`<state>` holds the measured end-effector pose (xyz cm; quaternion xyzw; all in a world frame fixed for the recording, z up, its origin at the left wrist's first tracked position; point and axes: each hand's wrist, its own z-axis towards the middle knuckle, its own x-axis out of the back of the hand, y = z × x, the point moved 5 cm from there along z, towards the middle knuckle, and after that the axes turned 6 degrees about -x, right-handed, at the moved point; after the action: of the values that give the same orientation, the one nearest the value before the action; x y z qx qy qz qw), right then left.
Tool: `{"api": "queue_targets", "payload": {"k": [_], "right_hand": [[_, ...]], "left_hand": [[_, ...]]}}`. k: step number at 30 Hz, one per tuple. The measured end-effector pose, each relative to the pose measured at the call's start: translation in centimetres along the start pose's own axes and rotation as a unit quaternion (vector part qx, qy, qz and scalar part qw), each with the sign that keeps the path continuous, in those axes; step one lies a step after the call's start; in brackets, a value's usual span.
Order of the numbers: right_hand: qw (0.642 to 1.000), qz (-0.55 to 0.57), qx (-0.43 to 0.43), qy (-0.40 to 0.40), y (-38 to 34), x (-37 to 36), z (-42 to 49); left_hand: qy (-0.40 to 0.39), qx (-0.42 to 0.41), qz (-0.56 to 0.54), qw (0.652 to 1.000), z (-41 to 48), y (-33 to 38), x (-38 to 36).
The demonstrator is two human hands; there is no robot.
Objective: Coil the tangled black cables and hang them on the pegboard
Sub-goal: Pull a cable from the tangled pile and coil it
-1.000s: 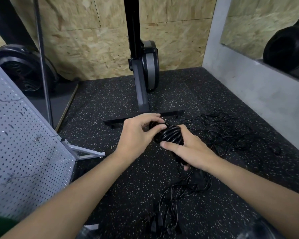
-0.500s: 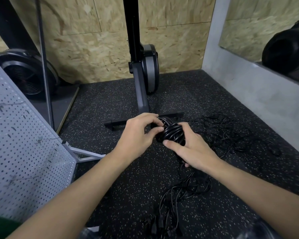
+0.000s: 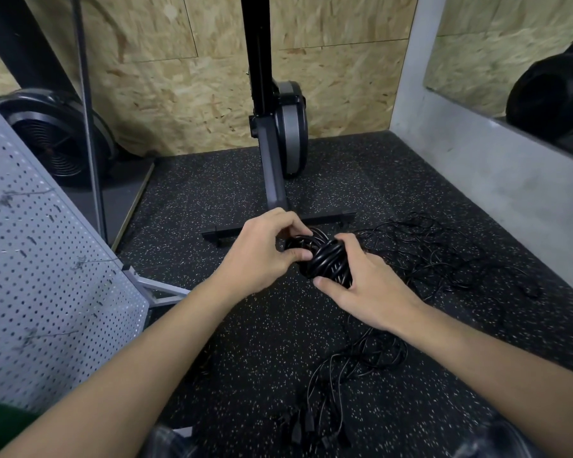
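Both hands grasp one glossy black coiled cable [image 3: 325,257]: left hand [image 3: 262,256] pinching its loop, right hand [image 3: 368,285] wrapped around it, above loose tangled cables [image 3: 444,259] on speckled rubber floor [image 3: 212,200].

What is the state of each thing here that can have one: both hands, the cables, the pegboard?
left hand: pinches the coiled cable.
right hand: grips the coiled cable.
coiled cable: wound into a bundle, held between both hands, not yet hung.
loose cables: tangled, lying on the floor.
pegboard: no cable hangs on the part in view.
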<state>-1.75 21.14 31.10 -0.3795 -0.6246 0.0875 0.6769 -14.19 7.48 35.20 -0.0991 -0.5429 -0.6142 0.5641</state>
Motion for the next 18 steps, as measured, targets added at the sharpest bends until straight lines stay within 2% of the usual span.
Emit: {"api": "queue_targets", "payload": {"k": [5, 9, 11, 13, 16, 18], "right_hand": [[0.999, -0.042, 0.002, -0.019, -0.2, -0.4, -0.2], [0.998, -0.017, -0.014, -0.052, 0.1, -1.1, 0.1], [0.998, 0.005, -0.018, -0.054, 0.1, -1.1, 0.3], [0.999, 0.029, -0.018, -0.037, 0.3, -0.7, 0.5], [0.998, 0.055, -0.015, -0.003, 0.4, 0.0, 0.7], [0.998, 0.055, -0.013, 0.007, 0.5, 0.3, 0.8]], "left_hand": [[-0.048, 0.064, -0.102, 0.992, 0.0, -2.0, -0.4], [-0.018, 0.078, -0.137, 0.987, 0.0, -1.8, -0.8], [0.004, 0.054, -0.085, 0.995, -0.1, -1.4, -0.9], [0.035, -0.009, -0.021, 0.999, -0.4, -0.4, -0.9], [0.083, -0.104, 0.042, 0.99, -0.7, 0.4, -1.2], [0.096, -0.124, 0.089, 0.984, -0.7, 0.6, -1.5]]}}
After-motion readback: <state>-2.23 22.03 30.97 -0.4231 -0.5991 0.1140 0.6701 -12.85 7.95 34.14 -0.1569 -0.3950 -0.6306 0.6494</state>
